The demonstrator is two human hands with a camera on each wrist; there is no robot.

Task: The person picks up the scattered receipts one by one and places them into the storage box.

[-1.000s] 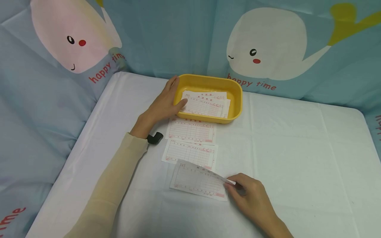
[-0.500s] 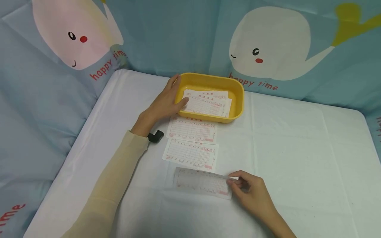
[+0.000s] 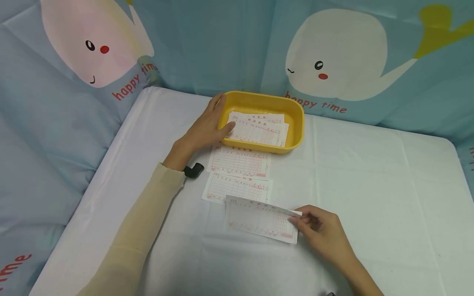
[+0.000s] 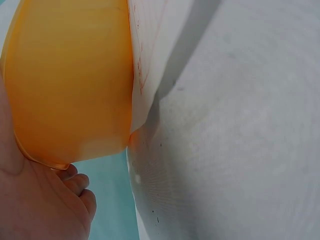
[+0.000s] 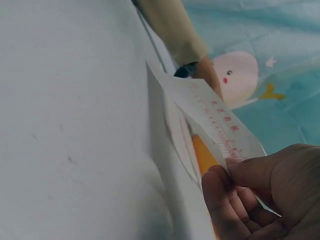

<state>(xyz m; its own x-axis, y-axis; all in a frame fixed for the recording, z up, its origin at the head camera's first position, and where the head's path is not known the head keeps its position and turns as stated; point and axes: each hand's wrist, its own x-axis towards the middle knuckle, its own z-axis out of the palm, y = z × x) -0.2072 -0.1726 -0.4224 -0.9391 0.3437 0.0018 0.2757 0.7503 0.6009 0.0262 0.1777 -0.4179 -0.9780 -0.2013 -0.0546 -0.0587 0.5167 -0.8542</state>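
Observation:
My right hand (image 3: 326,232) pinches the right edge of a printed receipt slip (image 3: 259,220), white with a red ruled grid, between thumb and fingers. Bent along its top, the slip overlaps the lower end of a second slip (image 3: 238,187) in the head view. In the right wrist view the pinched slip (image 5: 205,100) hangs tilted over the table. My left hand (image 3: 207,123) holds the left end of a yellow plastic tray (image 3: 296,131), thumb over the rim. Several similar slips (image 3: 255,131) lie inside the tray. The left wrist view shows the tray's outer wall (image 4: 75,80).
Another slip (image 3: 240,162) lies on the white tablecloth (image 3: 370,197), its upper edge hidden by the tray. A blue curtain (image 3: 222,49) with printed whales rises right behind the tray. My left wrist wears a black camera strap (image 3: 194,170).
My right hand has moved slightly right and away from me with the slip, which first dipped lower and is now raised toward the slip above. The left hand stays on the tray.

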